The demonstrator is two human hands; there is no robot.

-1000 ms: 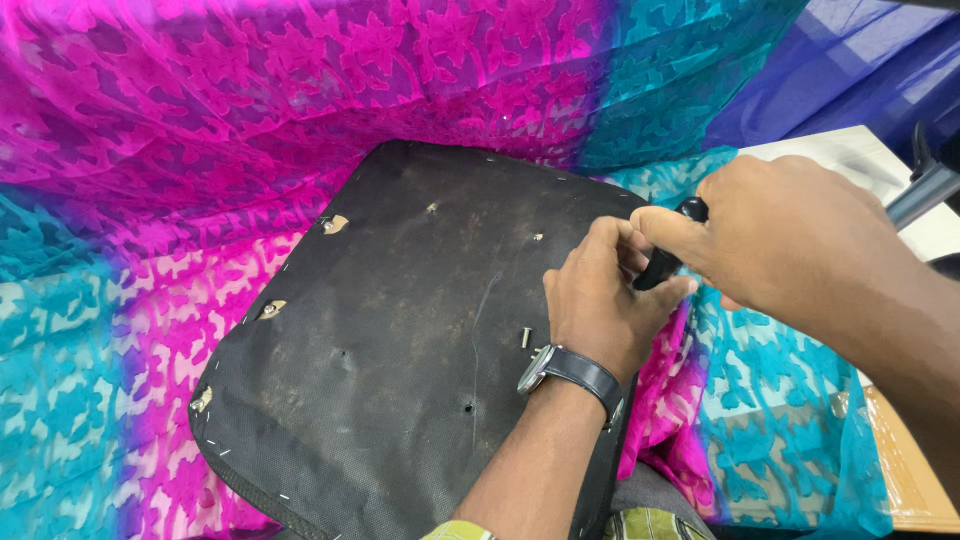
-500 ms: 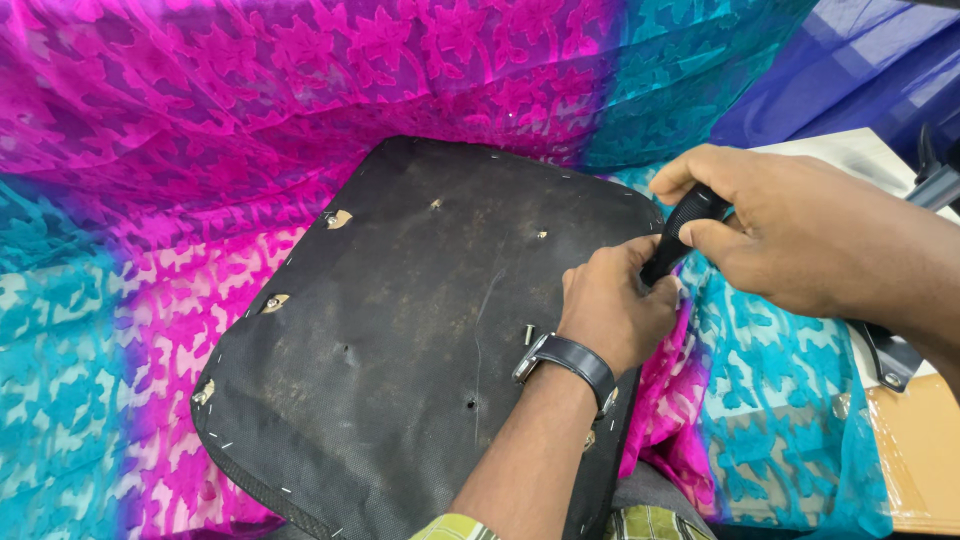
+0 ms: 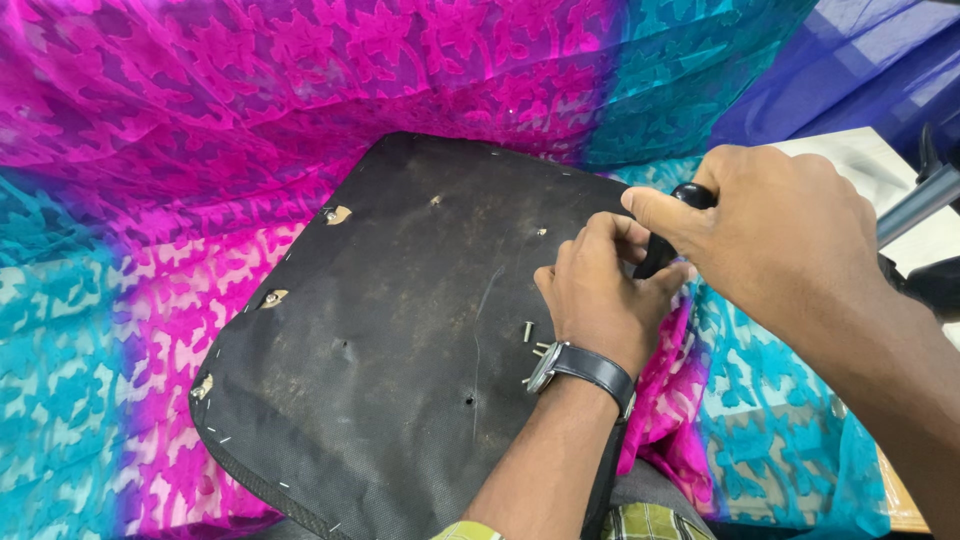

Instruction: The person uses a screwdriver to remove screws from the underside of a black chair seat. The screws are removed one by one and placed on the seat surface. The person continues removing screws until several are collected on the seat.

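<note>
A black fabric-covered seat panel (image 3: 400,330) lies underside up on pink and teal patterned cloth (image 3: 150,200). My left hand (image 3: 600,300), with a black wristwatch (image 3: 585,368), rests on the panel's right edge. Its fingers are curled around the lower end of a black-handled tool (image 3: 658,258). My right hand (image 3: 780,235) grips the tool's handle from above, thumb laid along it. The tool's tip is hidden behind my left fingers. A few small loose screws (image 3: 530,335) lie on the panel beside my left wrist.
Staples and small torn patches mark the panel's left rim (image 3: 270,298). A dark metal frame part (image 3: 915,205) sticks out at the right over a white surface (image 3: 850,150). A wooden edge (image 3: 895,500) shows at the lower right.
My right hand has shifted its grip on the tool handle and tilted it a little. My left hand stays curled at the panel's right edge.
</note>
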